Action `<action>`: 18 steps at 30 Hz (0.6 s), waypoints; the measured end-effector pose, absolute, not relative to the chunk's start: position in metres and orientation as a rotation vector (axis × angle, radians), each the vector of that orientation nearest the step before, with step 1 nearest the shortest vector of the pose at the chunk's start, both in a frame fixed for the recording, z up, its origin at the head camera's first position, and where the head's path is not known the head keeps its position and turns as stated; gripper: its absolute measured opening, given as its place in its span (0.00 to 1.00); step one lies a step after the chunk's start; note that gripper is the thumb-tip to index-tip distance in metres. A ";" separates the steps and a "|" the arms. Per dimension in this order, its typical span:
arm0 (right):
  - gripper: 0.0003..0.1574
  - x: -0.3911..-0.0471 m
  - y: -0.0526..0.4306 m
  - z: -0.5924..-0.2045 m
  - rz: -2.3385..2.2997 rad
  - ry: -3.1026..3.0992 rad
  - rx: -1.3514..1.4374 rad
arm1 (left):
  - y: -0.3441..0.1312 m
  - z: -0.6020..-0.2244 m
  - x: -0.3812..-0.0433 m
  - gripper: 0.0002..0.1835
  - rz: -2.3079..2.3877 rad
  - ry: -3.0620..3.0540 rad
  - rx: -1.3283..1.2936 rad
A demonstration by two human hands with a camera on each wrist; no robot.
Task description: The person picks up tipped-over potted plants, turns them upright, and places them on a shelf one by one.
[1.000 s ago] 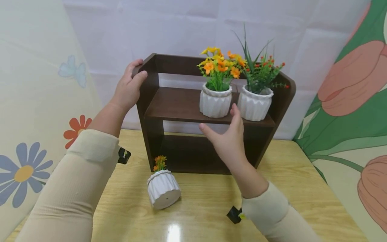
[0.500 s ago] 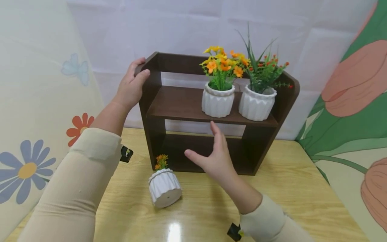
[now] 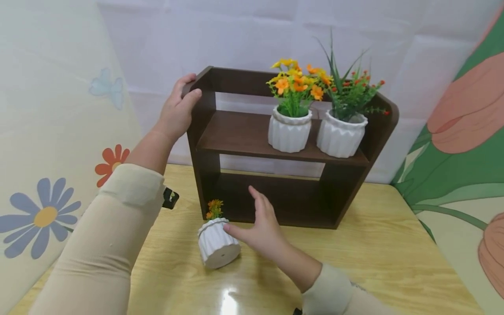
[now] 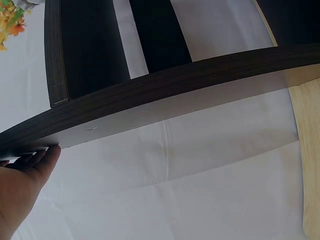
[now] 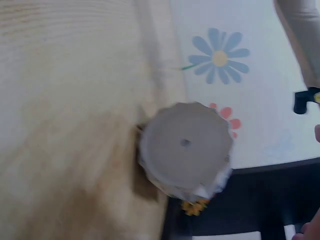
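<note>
My left hand (image 3: pixel 178 109) grips the upper front corner of the left side panel of a dark brown two-tier shelf (image 3: pixel 240 135). In the left wrist view its fingers (image 4: pixel 47 162) lie along the panel's outer face. A white fluted flowerpot (image 3: pixel 216 243) with small orange flowers lies on its side on the table, base toward me. My right hand (image 3: pixel 261 232) is just right of this pot, thumb and fingers spread, holding nothing; the thumb tip overlaps the pot's edge in the head view. The right wrist view shows the pot's round base (image 5: pixel 185 142) with a small hole.
On the upper shelf board stand a white pot with yellow-orange flowers (image 3: pixel 289 131) and, to its right, a white pot with grass and red berries (image 3: pixel 341 135). The wooden table (image 3: pixel 378 262) meets a white cloth backdrop and flower-printed side sheets.
My right hand has moved down and left, from in front of the upper pots to beside the tipped pot. My left hand has kept its grip on the shelf.
</note>
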State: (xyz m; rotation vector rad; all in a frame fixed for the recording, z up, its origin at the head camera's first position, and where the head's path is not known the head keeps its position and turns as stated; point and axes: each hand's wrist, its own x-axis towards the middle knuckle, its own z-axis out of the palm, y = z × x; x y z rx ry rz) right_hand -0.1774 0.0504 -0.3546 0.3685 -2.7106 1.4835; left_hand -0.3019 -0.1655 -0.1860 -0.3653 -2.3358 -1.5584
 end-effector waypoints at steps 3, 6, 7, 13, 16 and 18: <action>0.65 -0.176 0.042 -0.363 1.486 -2.757 0.379 | -0.166 -0.186 -0.302 0.29 -1.564 -2.331 -0.363; 0.66 -0.175 0.035 -0.370 1.465 -2.799 0.388 | -0.166 -0.186 -0.303 0.29 -1.562 -2.326 -0.358; 0.66 -0.176 0.033 -0.373 1.456 -2.806 0.394 | -0.165 -0.186 -0.303 0.29 -1.559 -2.324 -0.354; 0.67 -0.180 0.022 -0.390 1.406 -2.834 0.409 | -0.165 -0.185 -0.302 0.29 -1.548 -2.324 -0.346; 0.66 -0.183 0.017 -0.397 1.396 -2.838 0.417 | -0.165 -0.186 -0.302 0.29 -1.554 -2.323 -0.346; 0.67 -0.185 0.013 -0.401 1.386 -2.842 0.417 | -0.166 -0.186 -0.303 0.29 -1.550 -2.327 -0.346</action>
